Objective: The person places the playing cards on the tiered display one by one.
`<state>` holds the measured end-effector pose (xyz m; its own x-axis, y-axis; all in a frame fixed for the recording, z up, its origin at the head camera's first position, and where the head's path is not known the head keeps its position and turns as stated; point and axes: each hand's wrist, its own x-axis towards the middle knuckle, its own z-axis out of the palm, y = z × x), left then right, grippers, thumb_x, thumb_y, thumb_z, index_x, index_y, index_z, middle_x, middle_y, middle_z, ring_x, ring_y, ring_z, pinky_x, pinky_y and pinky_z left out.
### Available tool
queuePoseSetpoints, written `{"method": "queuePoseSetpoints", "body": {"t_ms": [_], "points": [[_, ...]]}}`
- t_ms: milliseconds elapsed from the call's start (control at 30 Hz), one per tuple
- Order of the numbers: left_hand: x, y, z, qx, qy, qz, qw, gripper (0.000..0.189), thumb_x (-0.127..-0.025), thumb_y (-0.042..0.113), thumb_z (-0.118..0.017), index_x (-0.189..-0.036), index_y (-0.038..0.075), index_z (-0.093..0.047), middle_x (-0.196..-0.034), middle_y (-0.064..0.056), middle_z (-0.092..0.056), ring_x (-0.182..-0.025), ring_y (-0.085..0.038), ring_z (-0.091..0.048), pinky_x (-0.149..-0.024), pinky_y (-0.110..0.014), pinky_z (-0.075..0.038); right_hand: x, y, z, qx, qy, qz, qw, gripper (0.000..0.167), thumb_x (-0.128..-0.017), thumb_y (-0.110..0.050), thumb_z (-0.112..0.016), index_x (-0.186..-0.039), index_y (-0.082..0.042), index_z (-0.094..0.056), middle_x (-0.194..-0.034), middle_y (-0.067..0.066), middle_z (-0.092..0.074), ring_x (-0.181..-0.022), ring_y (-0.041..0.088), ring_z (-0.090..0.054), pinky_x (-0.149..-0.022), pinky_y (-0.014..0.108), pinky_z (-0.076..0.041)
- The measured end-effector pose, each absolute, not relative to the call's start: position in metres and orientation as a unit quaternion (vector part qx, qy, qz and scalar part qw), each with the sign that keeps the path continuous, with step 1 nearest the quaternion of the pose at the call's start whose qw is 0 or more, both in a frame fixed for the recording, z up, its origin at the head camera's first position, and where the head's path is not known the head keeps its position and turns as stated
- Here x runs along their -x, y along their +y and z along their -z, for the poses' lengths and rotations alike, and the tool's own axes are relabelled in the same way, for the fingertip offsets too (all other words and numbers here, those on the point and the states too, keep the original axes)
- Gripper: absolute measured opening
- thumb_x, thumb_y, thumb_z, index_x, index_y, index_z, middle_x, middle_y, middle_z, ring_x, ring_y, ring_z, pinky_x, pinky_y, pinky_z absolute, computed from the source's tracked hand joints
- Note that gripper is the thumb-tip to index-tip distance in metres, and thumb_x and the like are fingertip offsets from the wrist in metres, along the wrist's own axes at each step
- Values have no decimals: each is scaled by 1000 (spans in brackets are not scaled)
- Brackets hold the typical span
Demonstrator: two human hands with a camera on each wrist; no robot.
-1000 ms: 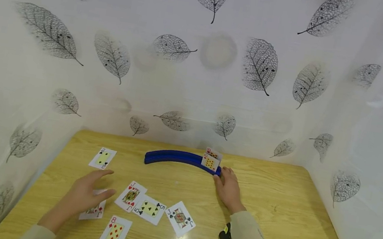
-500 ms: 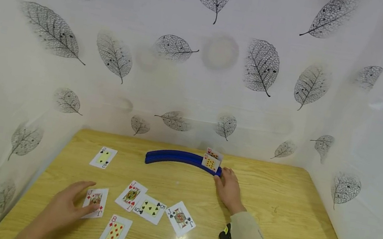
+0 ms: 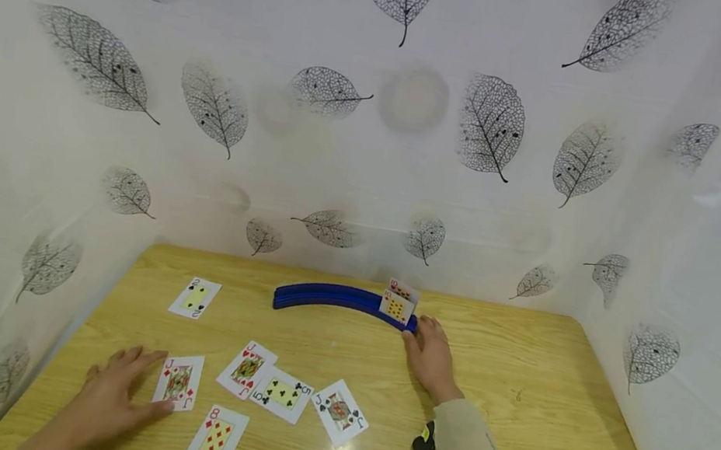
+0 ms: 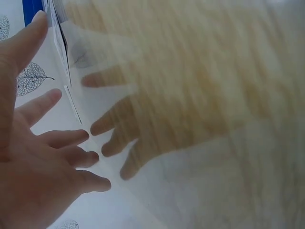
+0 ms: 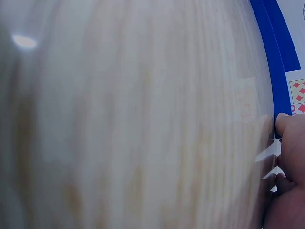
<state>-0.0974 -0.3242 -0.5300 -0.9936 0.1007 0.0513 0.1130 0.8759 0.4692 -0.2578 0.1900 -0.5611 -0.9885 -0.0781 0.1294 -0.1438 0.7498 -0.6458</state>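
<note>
My left hand (image 3: 111, 390) spreads its fingers beside the jack of diamonds (image 3: 178, 382), which lies face up on the table. Its thumb tip is right at the card's lower left edge and the forefinger near the upper left corner. In the left wrist view the fingers (image 4: 71, 138) look spread, with nothing between them. My right hand (image 3: 431, 358) holds the right end of a curved blue playing card holder (image 3: 335, 296), thumb on the front side. Two tens stand in the holder by that hand; the ten of diamonds (image 3: 396, 308) is in front.
Face up on the table lie a two (image 3: 195, 298), the jack of hearts (image 3: 246, 369), the five of clubs (image 3: 282, 394), the jack of spades (image 3: 339, 412) and the eight of diamonds (image 3: 213, 443). A leaf-printed white curtain (image 3: 356, 161) surrounds the back and sides.
My left hand has come down and back to the left, from over the jack of diamonds to its left edge, uncovering the card. My right hand stays on the card holder.
</note>
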Motion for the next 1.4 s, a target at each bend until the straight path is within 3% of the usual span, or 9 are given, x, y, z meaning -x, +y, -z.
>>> {"method": "queuePoseSetpoints", "body": {"t_ms": [133,333,1400], "points": [[99,-325,528,46,-969,241,-16,89,-84,53,-85,-150,3,-52,-150,-54,-32,-131,-86,-23,-95,-97,-15,257,190,561,-61,-933,-350,47,54,-109,-25,-58,-150,9,-50,-159,31,-45,-155,51,-31,-127,65,-27],[100,-325,527,41,-969,241,-32,91,-84,53,-85,-152,4,-50,-152,-54,-30,-133,-84,-21,-96,-97,-15,257,190,562,-64,-934,-348,55,52,-109,-24,-58,-148,10,-52,-158,32,-46,-154,52,-32,-126,66,-28],[102,-322,529,48,-971,231,-25,77,-85,47,-86,-144,4,-61,-149,-56,-30,-130,-87,-21,-91,-100,-15,258,190,563,-60,-936,-342,54,53,-109,-23,-58,-149,9,-51,-159,31,-46,-155,50,-32,-127,65,-27]]}}
